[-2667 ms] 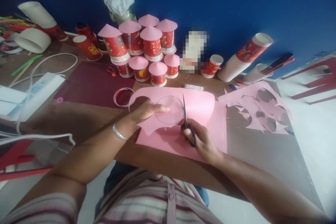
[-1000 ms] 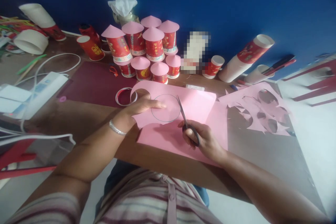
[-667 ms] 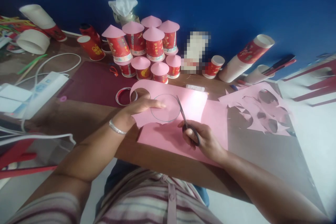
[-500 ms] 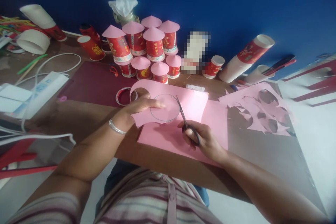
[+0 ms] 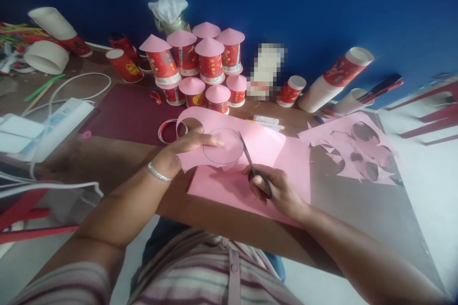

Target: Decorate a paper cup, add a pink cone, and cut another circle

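Note:
My left hand (image 5: 191, 144) grips a sheet of pink paper (image 5: 261, 136), thumb on top and the other fingers hidden beneath. A dark circle is drawn on the sheet, just right of my thumb, and a round bite is gone from its left edge. My right hand (image 5: 274, 186) is closed round the dark handles of a pair of scissors (image 5: 250, 157). The blades sit at the right side of the drawn circle, touching the paper. Below both hands lies a stack of pink paper (image 5: 218, 188) on the brown table.
Red paper cups with pink cone tops (image 5: 211, 64) stand at the back. Cut pink scraps (image 5: 343, 143) lie at the right. A tape roll (image 5: 164, 131) is by my left hand. A white power strip (image 5: 57, 128) with cables lies left; stacked cups (image 5: 332, 78) lean back right.
The pink sheet has shifted slightly left in my left hand, showing more of a pen behind it. The scissor tips have moved a little up and left along the circle.

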A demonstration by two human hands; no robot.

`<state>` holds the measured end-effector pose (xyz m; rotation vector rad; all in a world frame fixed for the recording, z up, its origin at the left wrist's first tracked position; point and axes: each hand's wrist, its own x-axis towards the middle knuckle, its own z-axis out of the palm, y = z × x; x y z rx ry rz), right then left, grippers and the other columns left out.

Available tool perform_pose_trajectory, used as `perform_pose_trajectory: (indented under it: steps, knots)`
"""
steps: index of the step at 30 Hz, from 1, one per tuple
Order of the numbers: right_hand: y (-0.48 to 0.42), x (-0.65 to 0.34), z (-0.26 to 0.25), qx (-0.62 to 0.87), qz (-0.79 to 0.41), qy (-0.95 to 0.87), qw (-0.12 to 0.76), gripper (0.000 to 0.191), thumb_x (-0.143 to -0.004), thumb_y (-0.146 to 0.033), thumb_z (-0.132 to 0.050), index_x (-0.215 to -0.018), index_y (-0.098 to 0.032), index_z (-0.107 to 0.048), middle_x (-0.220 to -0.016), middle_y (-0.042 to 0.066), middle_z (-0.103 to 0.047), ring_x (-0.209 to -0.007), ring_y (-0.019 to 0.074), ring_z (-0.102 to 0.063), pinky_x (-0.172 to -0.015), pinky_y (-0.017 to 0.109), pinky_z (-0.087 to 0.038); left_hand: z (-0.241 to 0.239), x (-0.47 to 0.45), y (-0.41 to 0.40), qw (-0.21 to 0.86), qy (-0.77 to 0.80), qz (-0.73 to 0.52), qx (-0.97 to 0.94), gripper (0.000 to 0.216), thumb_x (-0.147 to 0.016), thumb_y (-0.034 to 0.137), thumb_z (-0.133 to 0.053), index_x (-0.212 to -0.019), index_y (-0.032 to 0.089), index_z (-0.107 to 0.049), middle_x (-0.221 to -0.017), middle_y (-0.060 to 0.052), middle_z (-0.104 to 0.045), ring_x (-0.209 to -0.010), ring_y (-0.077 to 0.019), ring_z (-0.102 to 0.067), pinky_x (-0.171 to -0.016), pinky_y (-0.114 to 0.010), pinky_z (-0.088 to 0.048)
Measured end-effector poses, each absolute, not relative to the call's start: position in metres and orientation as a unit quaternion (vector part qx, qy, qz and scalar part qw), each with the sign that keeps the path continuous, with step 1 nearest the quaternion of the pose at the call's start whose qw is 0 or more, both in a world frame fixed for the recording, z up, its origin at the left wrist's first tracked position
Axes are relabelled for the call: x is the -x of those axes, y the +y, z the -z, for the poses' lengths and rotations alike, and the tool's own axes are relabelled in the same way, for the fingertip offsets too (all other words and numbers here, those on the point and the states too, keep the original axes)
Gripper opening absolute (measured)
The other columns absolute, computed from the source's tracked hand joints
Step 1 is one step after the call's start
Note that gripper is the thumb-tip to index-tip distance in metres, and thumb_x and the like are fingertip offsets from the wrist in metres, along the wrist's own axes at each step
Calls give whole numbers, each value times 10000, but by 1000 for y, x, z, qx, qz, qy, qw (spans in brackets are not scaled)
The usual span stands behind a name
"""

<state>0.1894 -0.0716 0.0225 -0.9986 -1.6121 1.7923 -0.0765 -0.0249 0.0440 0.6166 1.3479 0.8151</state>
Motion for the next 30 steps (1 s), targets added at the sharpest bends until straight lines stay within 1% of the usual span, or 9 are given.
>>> perform_pose_trajectory:
  steps: [4,8,12,14,16,19,25,27,30]
  knots:
    - [-72,-190,-22,365,-664,-597,262,554,-971,-707,-594,-1008,-157,-646,-590,-64,-482,-495,82,-403,-499,241,-381,-42,78,-25,674,582,-361,-278,552,-527,240,-955,-772,211,-461,-698,42,-618,-639,-145,-660,-602,-267,-508]
    - [-71,-190,-23,366,-663,-599,258,565,-961,-721,-597,-1004,-159,-643,-581,-67,-478,-495,84,-404,-503,244,-379,-43,78,-25,683,562,-365,-292,510,-528,241,-963,-679,193,-478,-628,45,-592,-572,-116,-620,-560,-239,-490]
    - [-69,-190,-25,365,-655,-609,259,555,-959,-724,-595,-940,-171,-635,-573,-64,-478,-495,85,-393,-502,248,-368,-47,75,-25,694,551,-375,-273,517,-505,223,-961,-638,196,-463,-608,43,-577,-557,-113,-608,-534,-233,-480]
    - [-69,-190,-26,368,-655,-608,257,554,-950,-729,-604,-924,-176,-630,-578,-60,-482,-499,87,-393,-504,250,-377,-49,75,-26,686,560,-388,-255,538,-495,186,-957,-636,205,-438,-598,55,-558,-555,-110,-601,-523,-228,-470]
    - [-69,-190,-27,371,-657,-605,254,558,-943,-737,-606,-936,-180,-631,-578,-62,-478,-500,91,-392,-500,252,-384,-49,75,-26,684,562,-393,-248,521,-508,168,-952,-646,204,-451,-604,57,-564,-564,-109,-603,-524,-224,-468]
    - [-68,-190,-28,371,-657,-607,249,565,-939,-745,-602,-940,-181,-632,-571,-64,-468,-501,94,-388,-496,255,-379,-48,77,-26,696,551,-386,-251,466,-530,180,-950,-672,192,-507,-638,43,-604,-596,-118,-625,-542,-225,-483]
    - [-66,-190,-28,360,-666,-605,248,544,-945,-724,-613,-919,-180,-623,-570,-67,-466,-497,88,-385,-495,250,-373,-48,79,-27,679,568,-398,-242,497,-506,177,-964,-647,192,-487,-625,48,-596,-591,-111,-625,-549,-212,-494]
    - [-66,-191,-27,360,-667,-605,245,539,-947,-720,-613,-914,-181,-620,-573,-66,-470,-499,87,-385,-498,250,-373,-48,80,-27,681,568,-390,-247,469,-519,192,-963,-652,188,-513,-636,32,-620,-591,-122,-635,-544,-220,-502]
    - [-64,-192,-27,360,-664,-611,236,532,-952,-715,-606,-887,-188,-609,-576,-65,-469,-503,89,-389,-501,252,-370,-49,81,-26,692,548,-377,-282,361,-552,201,-942,-661,158,-601,-652,-15,-657,-581,-146,-645,-528,-241,-511]
